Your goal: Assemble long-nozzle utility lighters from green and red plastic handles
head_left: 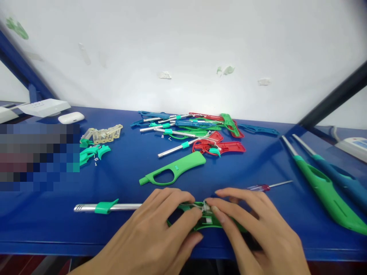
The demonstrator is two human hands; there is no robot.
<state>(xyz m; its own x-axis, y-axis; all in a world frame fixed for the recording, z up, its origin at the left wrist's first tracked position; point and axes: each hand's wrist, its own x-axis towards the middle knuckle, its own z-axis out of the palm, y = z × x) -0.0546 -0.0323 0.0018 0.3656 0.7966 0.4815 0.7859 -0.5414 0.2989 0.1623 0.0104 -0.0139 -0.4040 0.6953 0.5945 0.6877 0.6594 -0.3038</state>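
Head view: a blue bench [120, 236] carries the work. The green shell [213, 225] lies open, inner face up, near the front edge, directly under both hands. A silver tube [129, 207] extends from its left end; a teal clip [105, 207] sits on the tube.

The left hand [159, 225] holds the shell, thumb and forefinger nearly closed at the fittings inside. The right hand [260, 225] is set over the other end, thumb and forefinger tips narrowly spaced at a small clear part [205, 207]. From here I cannot tell whether they pinch it or only touch it.

A screwdriver [266, 187] lies just behind the right hand, partly covered by it. The green cover [186, 164] lies beyond the left hand, apart from the shell. Farther back, red shells [236, 147], blue shells [259, 130] and metal tubes [172, 150] form a loose pile. At left: clear tanks [107, 135], teal triggers [88, 153] and a white case [71, 118]. At right, a green lighter [338, 204] and a blue lighter [351, 185] lie side by side.
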